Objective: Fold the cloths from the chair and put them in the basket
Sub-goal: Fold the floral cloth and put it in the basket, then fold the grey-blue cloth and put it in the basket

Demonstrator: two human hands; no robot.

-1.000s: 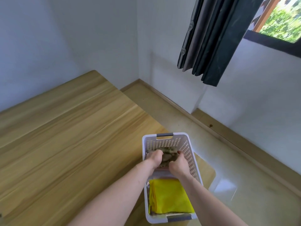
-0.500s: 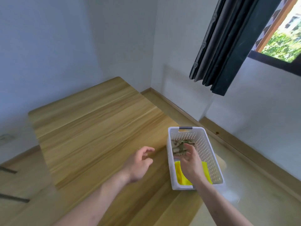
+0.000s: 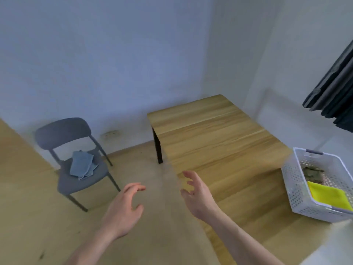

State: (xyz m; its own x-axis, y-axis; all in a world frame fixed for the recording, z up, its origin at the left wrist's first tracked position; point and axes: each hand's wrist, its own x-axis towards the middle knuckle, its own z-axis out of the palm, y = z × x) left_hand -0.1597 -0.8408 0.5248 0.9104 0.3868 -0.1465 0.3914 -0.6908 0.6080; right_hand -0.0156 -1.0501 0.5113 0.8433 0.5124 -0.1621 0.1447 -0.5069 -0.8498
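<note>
A: Hands? 
B: Left hand (image 3: 122, 209) and right hand (image 3: 196, 196) hover over the floor, each grip apart, fingers spread, holding nothing.

A: Cloths? 
B: Blue cloth (image 3: 82, 165) lies rumpled on the seat of the grey chair (image 3: 63, 131), well apart from both hands. Yellow cloth (image 3: 328, 196) and a patterned cloth (image 3: 313, 174) lie in the white basket (image 3: 294, 180).

A: Basket position? 
B: On the tabletop (image 3: 215, 142), at its right edge.
</note>
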